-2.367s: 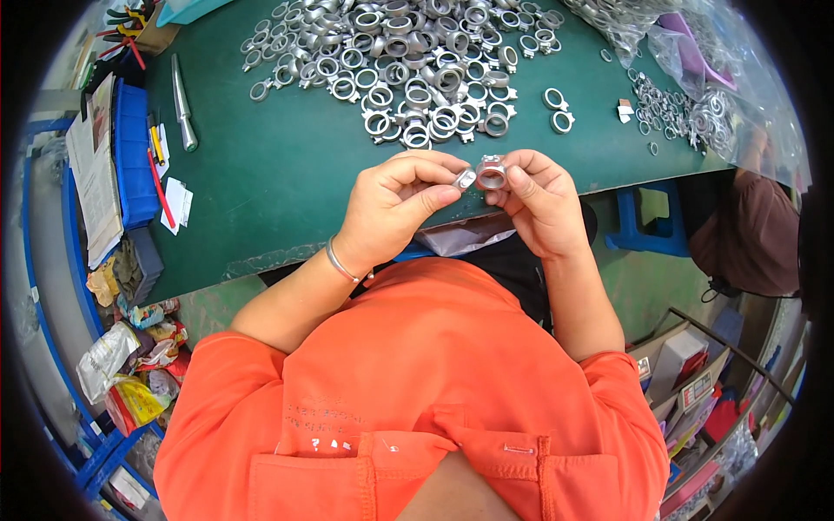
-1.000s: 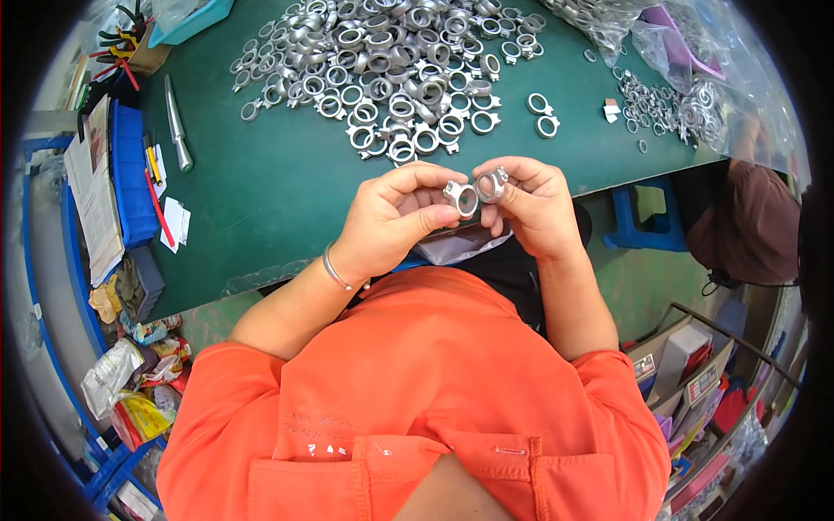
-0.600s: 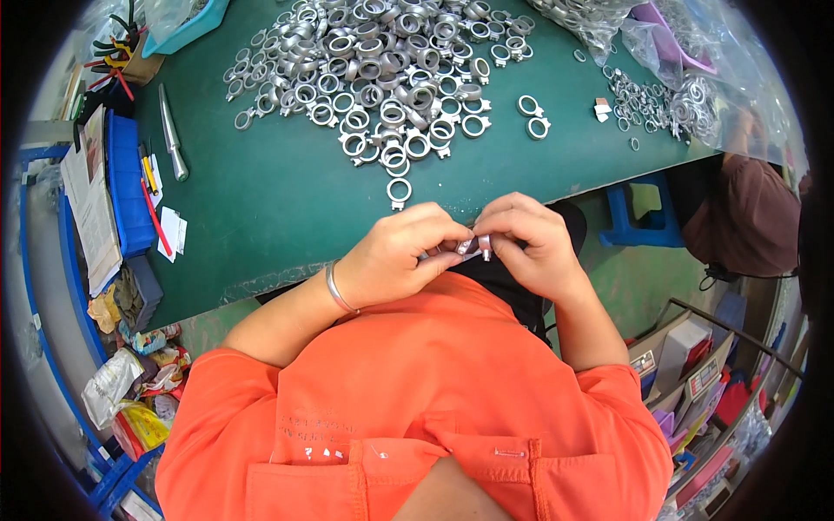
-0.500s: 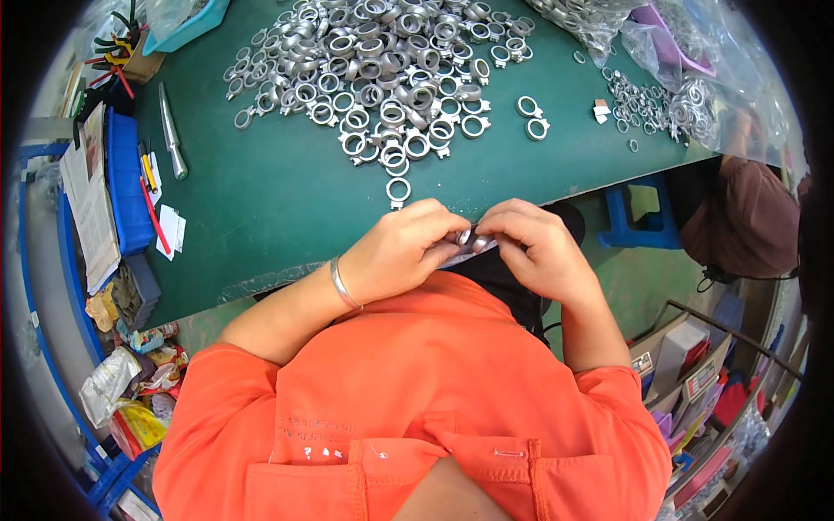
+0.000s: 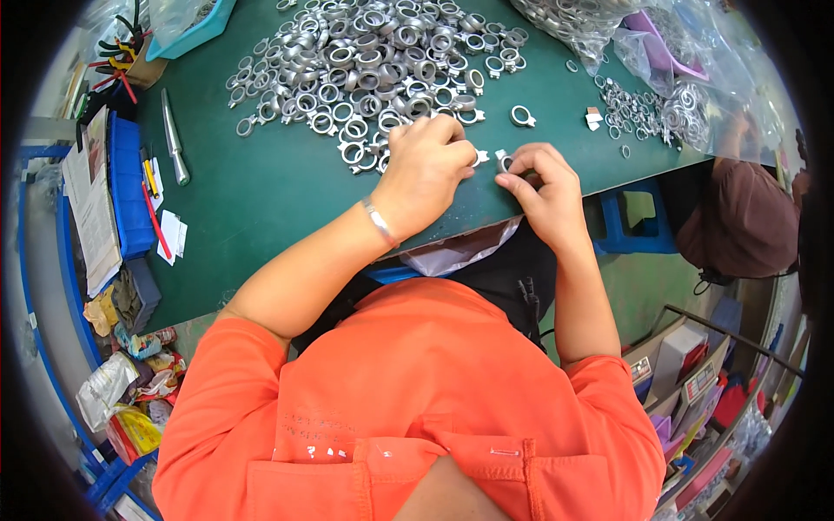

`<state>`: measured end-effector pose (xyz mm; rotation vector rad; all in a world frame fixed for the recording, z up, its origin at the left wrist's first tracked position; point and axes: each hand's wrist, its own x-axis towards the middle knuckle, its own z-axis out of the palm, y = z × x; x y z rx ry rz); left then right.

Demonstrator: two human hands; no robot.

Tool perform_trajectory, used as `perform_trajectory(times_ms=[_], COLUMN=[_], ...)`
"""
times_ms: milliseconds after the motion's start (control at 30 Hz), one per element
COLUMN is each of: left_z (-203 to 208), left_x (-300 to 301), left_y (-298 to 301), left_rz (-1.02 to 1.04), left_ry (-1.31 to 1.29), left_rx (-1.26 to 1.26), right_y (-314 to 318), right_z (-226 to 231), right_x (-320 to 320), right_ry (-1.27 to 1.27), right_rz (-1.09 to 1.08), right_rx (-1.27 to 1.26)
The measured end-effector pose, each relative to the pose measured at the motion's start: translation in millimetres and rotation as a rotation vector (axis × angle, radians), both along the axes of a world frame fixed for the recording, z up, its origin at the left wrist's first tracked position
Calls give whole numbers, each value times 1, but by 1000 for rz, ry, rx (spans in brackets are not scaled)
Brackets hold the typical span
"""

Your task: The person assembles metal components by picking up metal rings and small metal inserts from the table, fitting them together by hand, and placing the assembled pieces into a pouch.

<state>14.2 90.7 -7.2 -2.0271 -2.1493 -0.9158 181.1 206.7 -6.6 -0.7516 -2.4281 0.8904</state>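
Now | right hand (image 5: pixel 543 187) pinches ring (image 5: pixel 505 162) | left hand (image 5: pixel 426 165) curled, contents unclear | ring pile (image 5: pixel 373 61) beyond

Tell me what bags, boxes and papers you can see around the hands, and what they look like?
Clear plastic bags: far right on the green table, crinkled, holding metal rings.
Paper sheets: left edge, white, printed.
Small paper slips: on the table's left, white.
Cardboard boxes: lower right on the floor, brown and white.
Snack wrappers: lower left, yellow and white.
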Motion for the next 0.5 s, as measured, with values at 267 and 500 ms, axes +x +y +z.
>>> perform_trajectory(times_ms=[267,500], left_z=[7,7], left_x=[11,15], left_y=[-28,-38], left_rz=[-254,-296], left_ry=[-1465,-1684], left_rx=[109,101], right_y=[-26,-32], right_z=[9,17], right_x=[5,0], right_ry=[604,556], right_rz=[75,232], right_rx=[-1170,-888])
